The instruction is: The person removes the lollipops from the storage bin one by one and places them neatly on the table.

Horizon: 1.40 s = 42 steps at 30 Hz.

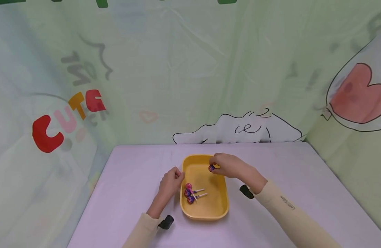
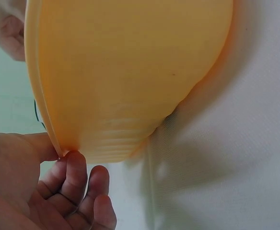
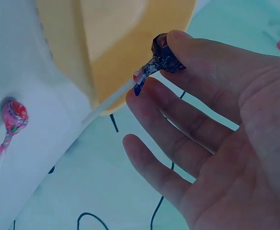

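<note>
A yellow plastic tray (image 1: 206,210) sits on the pale table. My left hand (image 1: 170,182) pinches its left rim (image 2: 46,120) between thumb and forefinger, other fingers loosely curled outside the wall. Over the far right corner of the tray, my right hand (image 1: 230,166) holds a dark blue wrapped lollipop (image 3: 166,55) by its head, between thumb and fingers. Its white stick (image 3: 106,103) points away from the palm. Three lollipops lie together at the tray's left side: a pink one (image 1: 188,186) and two dark blue ones (image 1: 190,199), with sticks crossing.
In the right wrist view, another pink wrapped lollipop (image 3: 15,116) lies on the white surface outside the tray. Behind the table (image 1: 134,193) hangs a pale green printed curtain (image 1: 165,75), which also runs along both sides. A dark wrist device (image 1: 247,192) shows below the right wrist.
</note>
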Motion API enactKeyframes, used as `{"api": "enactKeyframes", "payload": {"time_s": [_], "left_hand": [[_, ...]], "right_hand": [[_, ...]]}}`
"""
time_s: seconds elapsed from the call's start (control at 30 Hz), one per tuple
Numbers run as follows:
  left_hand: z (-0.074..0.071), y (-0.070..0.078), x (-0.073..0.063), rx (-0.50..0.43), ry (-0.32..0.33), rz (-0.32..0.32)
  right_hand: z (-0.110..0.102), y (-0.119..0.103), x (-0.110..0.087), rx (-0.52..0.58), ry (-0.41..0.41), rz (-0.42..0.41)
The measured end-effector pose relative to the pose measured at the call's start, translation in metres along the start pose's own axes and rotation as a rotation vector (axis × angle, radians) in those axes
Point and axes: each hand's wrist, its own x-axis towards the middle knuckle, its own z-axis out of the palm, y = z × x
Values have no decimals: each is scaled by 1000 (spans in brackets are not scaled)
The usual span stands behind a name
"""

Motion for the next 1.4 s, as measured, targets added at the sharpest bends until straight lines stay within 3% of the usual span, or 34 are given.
{"api": "enactKeyframes", "payload": {"time_s": [0.33,0.7,1.17,1.4], "left_hand": [[-1,1,-1,4,-3,-12],[2,-4,2,10,14,22],[1,-5,1,2,12,11],[2,-4,1,5,13,10]], "right_hand": [[4,21,-16,55,28,2],[13,46,-32,60,72,28],[52,76,-30,122,-22,149],[59,83,-29,129,-9,140]]}}
